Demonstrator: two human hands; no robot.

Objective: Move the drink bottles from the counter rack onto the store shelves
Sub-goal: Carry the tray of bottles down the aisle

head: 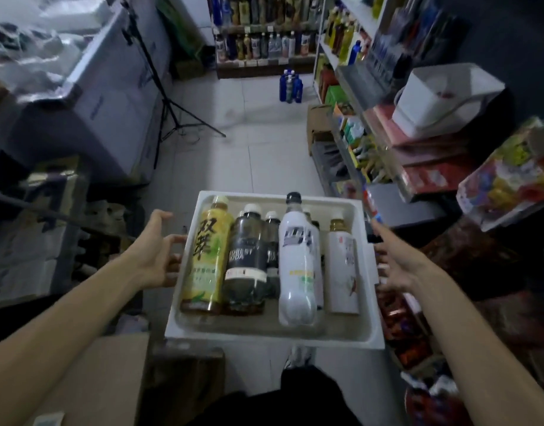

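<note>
Along the left edge stands a grey cabinet (111, 103) with a black tripod (172, 103) in front of it, its legs spread onto the tiled floor (264, 133). A brown cardboard box (104, 379) sits low and near, just beside the left forearm.

The left hand (158, 250) holds the left rim of a white tray (264, 339): the thumb stands up clear of it and the fingers (177, 239) curl in against the rim. The tray is carried in the air over the aisle, well apart from every shelf.

In it lie, side by side, a yellow bottle (206, 259), a dark bottle (247, 256) touching it, a tall white bottle (298, 265) and a shorter white-labelled bottle (343, 272). More caps show behind them. Their long axes run from the near rim to the far rim, caps away from the person. Whether they lie flat or lean cannot be told.

The right hand (400, 262) meets the right rim with fingers (380, 267) that look mostly straight, their tips pressed to the rim.

Ahead, the floor runs open to a group of blue bottles (290, 86) standing before the far shelves (264, 35). The side shelves (341, 72) and crowded goods close in on the right
</note>
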